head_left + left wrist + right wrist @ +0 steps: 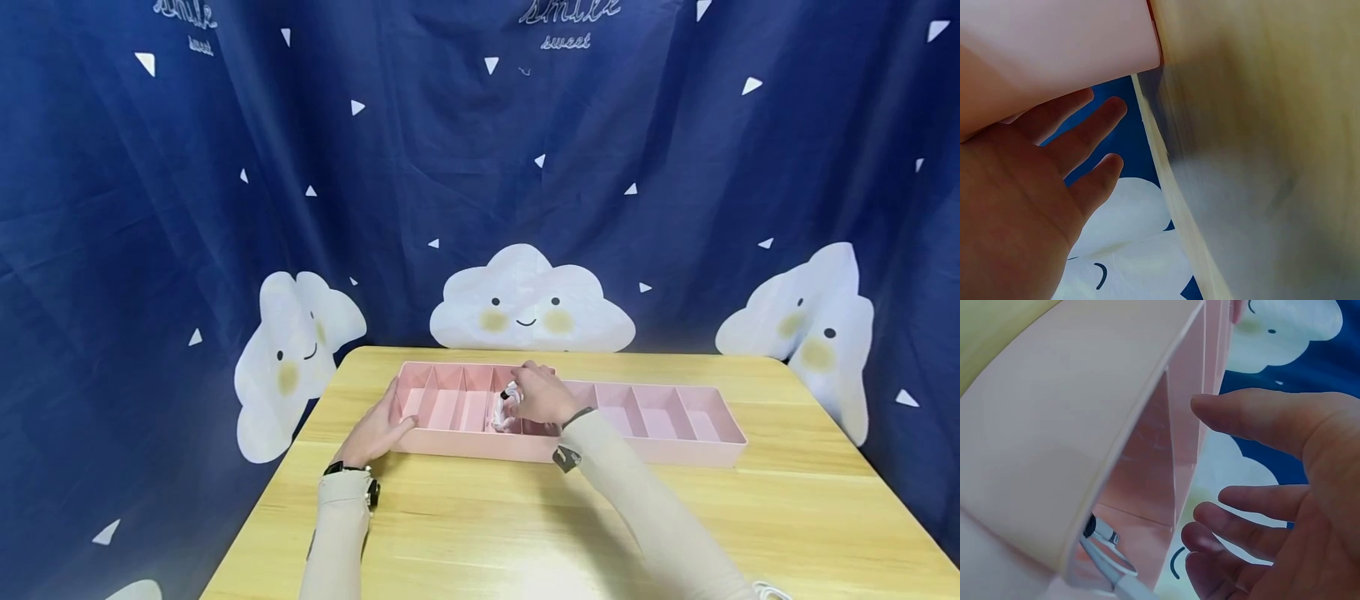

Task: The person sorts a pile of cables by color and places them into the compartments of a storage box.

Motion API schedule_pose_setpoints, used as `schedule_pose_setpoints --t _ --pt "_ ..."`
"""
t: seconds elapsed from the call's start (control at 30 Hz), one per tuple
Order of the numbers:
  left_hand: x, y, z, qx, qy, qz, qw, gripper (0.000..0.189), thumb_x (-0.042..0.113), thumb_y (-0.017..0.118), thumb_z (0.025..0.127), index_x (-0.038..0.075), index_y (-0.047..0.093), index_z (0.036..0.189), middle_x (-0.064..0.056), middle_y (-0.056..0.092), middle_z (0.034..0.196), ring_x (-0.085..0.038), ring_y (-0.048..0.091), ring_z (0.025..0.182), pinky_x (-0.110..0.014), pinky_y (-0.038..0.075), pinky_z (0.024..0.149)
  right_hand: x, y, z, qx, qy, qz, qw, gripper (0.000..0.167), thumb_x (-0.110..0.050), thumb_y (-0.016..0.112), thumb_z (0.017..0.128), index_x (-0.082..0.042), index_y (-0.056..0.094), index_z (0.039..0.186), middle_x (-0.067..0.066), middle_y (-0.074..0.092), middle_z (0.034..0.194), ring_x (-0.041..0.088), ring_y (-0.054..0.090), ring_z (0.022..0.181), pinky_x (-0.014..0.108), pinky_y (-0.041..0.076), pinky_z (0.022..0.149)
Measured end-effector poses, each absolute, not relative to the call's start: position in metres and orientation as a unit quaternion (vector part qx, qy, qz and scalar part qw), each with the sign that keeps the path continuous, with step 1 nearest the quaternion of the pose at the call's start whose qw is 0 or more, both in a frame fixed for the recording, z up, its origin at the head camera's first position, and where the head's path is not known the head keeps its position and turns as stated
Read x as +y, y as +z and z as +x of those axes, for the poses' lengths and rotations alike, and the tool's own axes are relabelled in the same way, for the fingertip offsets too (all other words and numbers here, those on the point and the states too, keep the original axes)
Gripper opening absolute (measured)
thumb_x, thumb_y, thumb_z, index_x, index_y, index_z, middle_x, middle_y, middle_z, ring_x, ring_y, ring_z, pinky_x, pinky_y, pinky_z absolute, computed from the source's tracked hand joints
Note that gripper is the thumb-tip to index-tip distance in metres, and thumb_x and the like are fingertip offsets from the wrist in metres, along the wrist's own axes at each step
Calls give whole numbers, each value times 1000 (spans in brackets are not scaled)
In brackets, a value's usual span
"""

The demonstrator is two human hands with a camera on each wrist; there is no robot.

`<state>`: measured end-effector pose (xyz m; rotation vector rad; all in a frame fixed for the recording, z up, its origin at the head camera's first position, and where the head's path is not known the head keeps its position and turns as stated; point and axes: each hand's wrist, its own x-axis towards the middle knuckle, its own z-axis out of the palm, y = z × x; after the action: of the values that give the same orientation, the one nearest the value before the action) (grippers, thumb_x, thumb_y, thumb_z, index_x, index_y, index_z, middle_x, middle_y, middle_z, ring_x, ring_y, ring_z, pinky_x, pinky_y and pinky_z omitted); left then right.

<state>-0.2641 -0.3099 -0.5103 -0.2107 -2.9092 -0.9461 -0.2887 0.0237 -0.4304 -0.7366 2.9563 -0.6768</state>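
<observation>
A pink divided box (472, 443) stands on the wooden table. My left hand (375, 429) rests at its left end, fingers along the end wall and thumb at the front corner. In the left wrist view, the fingers (1088, 134) stretch out beside the box wall (1072, 44). Over the box's right part is my right hand (542, 396). Its thumb and fingers are parted with nothing between them in the right wrist view. A white cable (501, 419) lies in a compartment beside the fingertips. The right wrist view shows white cable (1104, 559) with a connector and black tie inside the box.
Right of the pink box, and close against it, stands a paler pink divided box (690, 451). A bit of white cable (768, 592) shows at the table's front right edge. A dark blue curtain (405, 167) with cloud prints hangs behind the table (465, 525).
</observation>
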Motion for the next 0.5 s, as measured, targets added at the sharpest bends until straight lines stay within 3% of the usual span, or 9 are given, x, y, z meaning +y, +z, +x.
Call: schedule_pose_setpoints --t 0.23,0.5 --pt "-310 -510 -264 -949 -307 -63 30 98 46 63 98 8 6 167 -26 32 166 -47 42 148 -62 38 119 33 -427 -287 942 -223 -252 0 64 -16 84 82 5 61 138 22 66 129 41 63 116 55 53 102" --pt "-309 -509 -263 -948 -311 -62 27 98 46 63 98 11 5 168 -27 33 165 -48 42 147 -63 38 119 49 -424 -285 936 -228 -266 -14 47 -12 81 82 2 70 125 23 69 120 39 65 107 53 56 93"
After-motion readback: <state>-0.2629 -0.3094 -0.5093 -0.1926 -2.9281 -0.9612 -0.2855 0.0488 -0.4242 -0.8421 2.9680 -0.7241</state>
